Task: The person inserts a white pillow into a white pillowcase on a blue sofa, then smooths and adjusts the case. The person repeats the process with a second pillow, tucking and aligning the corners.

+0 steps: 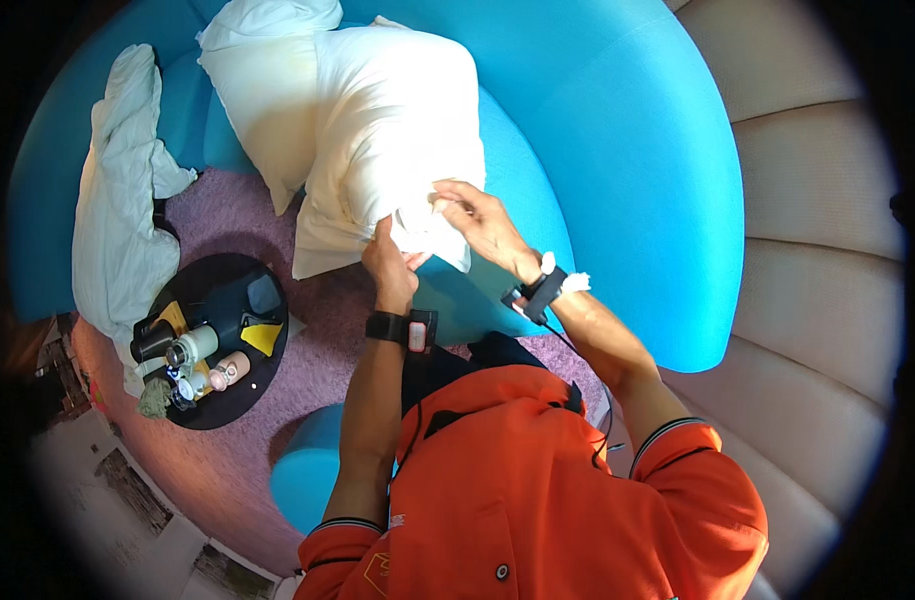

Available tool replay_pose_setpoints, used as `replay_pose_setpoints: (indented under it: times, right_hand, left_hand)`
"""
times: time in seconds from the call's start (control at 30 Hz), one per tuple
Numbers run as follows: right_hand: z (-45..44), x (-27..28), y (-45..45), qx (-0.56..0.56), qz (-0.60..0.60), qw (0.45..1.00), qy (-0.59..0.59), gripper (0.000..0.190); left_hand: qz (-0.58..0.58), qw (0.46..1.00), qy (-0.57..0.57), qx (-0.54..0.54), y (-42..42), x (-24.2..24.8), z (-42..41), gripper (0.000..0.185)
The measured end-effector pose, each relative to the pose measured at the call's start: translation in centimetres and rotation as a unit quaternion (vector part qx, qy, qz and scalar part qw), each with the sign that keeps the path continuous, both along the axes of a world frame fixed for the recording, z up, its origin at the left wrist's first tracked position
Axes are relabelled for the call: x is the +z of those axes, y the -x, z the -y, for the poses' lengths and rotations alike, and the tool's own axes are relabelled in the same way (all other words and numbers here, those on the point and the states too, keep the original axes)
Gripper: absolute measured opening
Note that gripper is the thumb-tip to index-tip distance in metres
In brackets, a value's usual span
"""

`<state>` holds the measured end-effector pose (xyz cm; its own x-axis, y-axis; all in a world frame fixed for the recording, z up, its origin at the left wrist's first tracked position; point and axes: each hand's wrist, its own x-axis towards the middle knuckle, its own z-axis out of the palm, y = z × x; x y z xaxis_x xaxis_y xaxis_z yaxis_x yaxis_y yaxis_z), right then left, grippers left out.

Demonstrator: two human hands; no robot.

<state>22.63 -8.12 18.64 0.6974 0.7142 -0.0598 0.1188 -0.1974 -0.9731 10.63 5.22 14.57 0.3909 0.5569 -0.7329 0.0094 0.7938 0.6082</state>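
A plump white pillow in a white pillowcase lies on the blue curved sofa, its near end towards me. My left hand grips the near edge of the pillowcase, thumb on top and fingers beneath. At the right of that same end, my right hand has its thumb and fingertips pinched on a pale bit of the cloth. Strong glare on the fabric hides the detail between the two hands. Each wrist wears a black strap with a small device.
A second white pillow leans beside the first on the blue sofa. Crumpled white bedding hangs at the left. Bottles, a dark cup and a yellow item crowd the round black table. A blue stool stands on the purple carpet.
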Motion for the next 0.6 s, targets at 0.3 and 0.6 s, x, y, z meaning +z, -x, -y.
replay_pose_setpoints:
  times: [0.3,0.6]
  right_hand:
    - [2.6,-6.3,4.2,-0.108,-0.306,0.931,0.170,0.042]
    - [-0.1,-5.8,5.0,-0.158,-0.485,0.853,0.106,0.036]
  left_hand:
    - [0.015,0.996,0.032,-0.086,0.5,0.3,-0.3,0.054]
    - [0.004,0.992,0.026,-0.125,2.4,-0.2,-0.5,0.046]
